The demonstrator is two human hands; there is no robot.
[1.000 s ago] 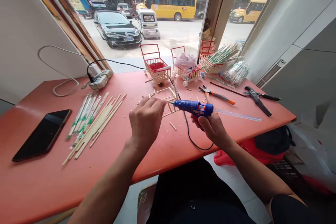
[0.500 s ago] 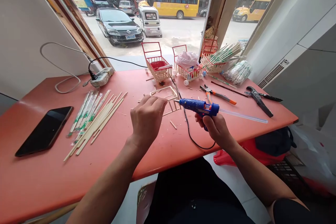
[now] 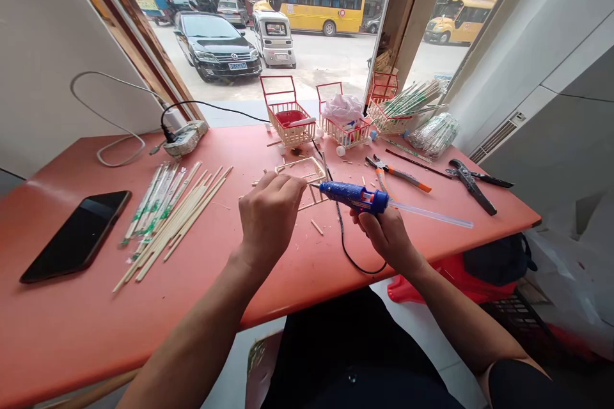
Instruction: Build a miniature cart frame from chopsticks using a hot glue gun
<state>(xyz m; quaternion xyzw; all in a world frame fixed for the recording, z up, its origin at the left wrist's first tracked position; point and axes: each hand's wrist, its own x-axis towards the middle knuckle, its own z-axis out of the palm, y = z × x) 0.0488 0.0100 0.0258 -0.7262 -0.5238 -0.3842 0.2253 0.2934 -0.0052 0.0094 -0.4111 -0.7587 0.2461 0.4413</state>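
My right hand [image 3: 384, 230] is wrapped round the handle of a blue hot glue gun [image 3: 352, 195], with a clear glue stick [image 3: 432, 214] reaching out of its back. The nozzle points left and meets the fingertips of my left hand [image 3: 271, 211]. Those fingers are pinched together; whatever they hold is too small or hidden to make out. Just behind the left hand lies a small frame of wooden sticks [image 3: 319, 172], partly covered by the hand. A short stick piece [image 3: 317, 227] rests on the table in front of it.
Loose chopsticks [image 3: 180, 223], wrapped ones [image 3: 153, 201] and a phone [image 3: 77, 236] lie left on the red table [image 3: 201, 319]. Small stick-built carts [image 3: 292, 124] stand by the window. Pliers [image 3: 398, 172] and black cutters [image 3: 472, 185] lie right. The gun's black cord [image 3: 343, 236] loops at the front edge.
The glue gun in my right hand has moved left, bringing its nozzle to my left fingertips. My left hand stays nearly in place. The view has shifted slightly.
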